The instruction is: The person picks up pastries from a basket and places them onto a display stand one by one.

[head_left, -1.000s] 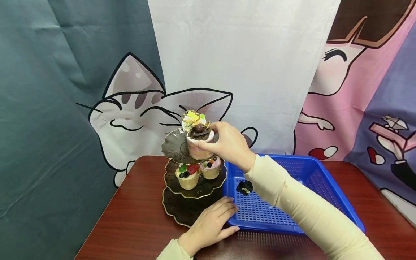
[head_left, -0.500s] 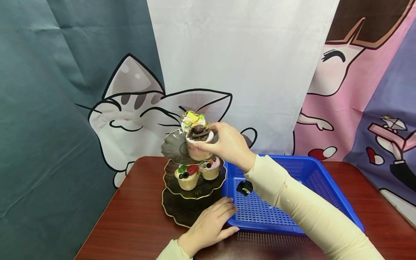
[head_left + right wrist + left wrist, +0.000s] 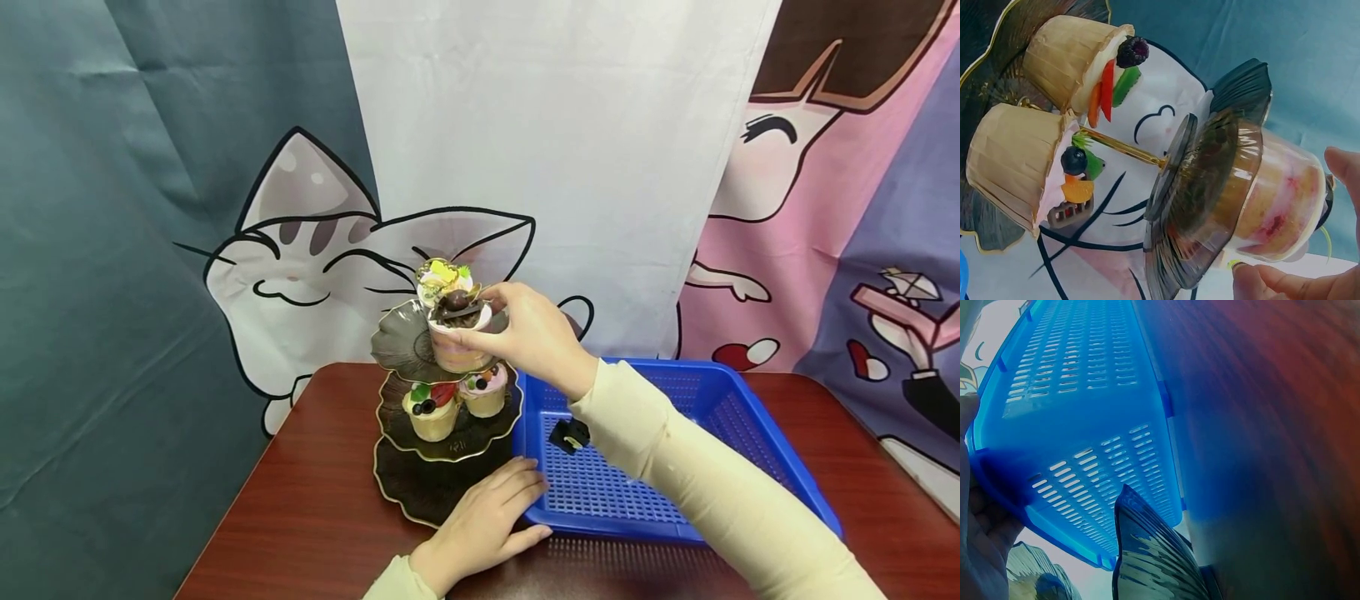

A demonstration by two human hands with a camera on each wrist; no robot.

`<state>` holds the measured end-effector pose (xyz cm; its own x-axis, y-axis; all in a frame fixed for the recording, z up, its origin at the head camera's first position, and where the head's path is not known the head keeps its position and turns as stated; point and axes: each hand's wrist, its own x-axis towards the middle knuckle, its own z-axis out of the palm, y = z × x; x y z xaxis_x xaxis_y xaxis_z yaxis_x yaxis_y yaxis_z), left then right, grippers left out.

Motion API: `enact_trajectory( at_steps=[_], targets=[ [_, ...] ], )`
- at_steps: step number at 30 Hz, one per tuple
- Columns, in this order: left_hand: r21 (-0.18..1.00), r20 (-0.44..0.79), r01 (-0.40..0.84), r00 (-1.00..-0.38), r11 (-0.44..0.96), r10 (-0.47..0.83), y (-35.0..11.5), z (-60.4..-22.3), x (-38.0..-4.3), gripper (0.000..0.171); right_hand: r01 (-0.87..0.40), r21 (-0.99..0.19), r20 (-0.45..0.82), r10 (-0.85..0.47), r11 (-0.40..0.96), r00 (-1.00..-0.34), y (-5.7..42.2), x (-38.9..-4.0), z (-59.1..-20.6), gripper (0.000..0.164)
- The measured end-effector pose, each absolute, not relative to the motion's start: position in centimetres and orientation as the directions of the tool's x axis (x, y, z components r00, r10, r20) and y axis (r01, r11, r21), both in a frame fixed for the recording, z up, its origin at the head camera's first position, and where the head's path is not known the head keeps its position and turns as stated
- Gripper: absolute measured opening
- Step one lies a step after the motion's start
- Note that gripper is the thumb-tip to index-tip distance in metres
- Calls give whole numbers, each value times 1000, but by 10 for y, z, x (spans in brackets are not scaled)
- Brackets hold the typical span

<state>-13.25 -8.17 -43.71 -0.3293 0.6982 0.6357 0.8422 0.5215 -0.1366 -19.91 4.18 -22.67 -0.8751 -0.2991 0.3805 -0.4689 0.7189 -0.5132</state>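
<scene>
My right hand (image 3: 542, 337) pinches a clear dessert cup (image 3: 459, 347) with layered cake and a chocolate topping. The cup's base meets the top tier of a dark, gold-rimmed stand (image 3: 408, 342); the right wrist view shows thumb and finger (image 3: 1285, 281) on either side near its rim. Right behind it is another dessert cup (image 3: 442, 282) with yellow and green decoration, partly hidden. On the middle tier sit two fruit-topped cupcakes, one cream (image 3: 432, 417) and one pink (image 3: 484, 398). My left hand (image 3: 483, 518) rests with extended fingers on the near-left corner of a blue basket (image 3: 600, 527).
Inside the basket lies a small black item (image 3: 568, 435) with a pale mark, its kind unclear. The stand's bottom tier (image 3: 420, 479) spreads close to the basket's left side. Printed cloth (image 3: 585, 167) hangs behind the reddish-brown table (image 3: 270, 508).
The right forearm has shifted very slightly to the right. Both hands stay on the cup and the basket, and the cup keeps its place on the top tier.
</scene>
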Motion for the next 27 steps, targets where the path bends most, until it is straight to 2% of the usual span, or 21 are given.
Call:
enact_trajectory(
  at_steps=[4, 11, 27],
  targets=[
    [-120, 630, 842, -345, 526, 696, -81, -437, -132, 40, -463, -523, 369, -299, 716, -880, 47, -195, -228, 68],
    [-163, 638, 835, -317, 525, 702, -82, -436, -132, 41, -457, -545, 360, -296, 703, -885, 63, -186, -232, 73],
    [-161, 641, 838, -313, 522, 701, -82, -438, -133, 41, -464, -562, 362, -300, 685, -882, 107, -167, -253, 77]
  ],
)
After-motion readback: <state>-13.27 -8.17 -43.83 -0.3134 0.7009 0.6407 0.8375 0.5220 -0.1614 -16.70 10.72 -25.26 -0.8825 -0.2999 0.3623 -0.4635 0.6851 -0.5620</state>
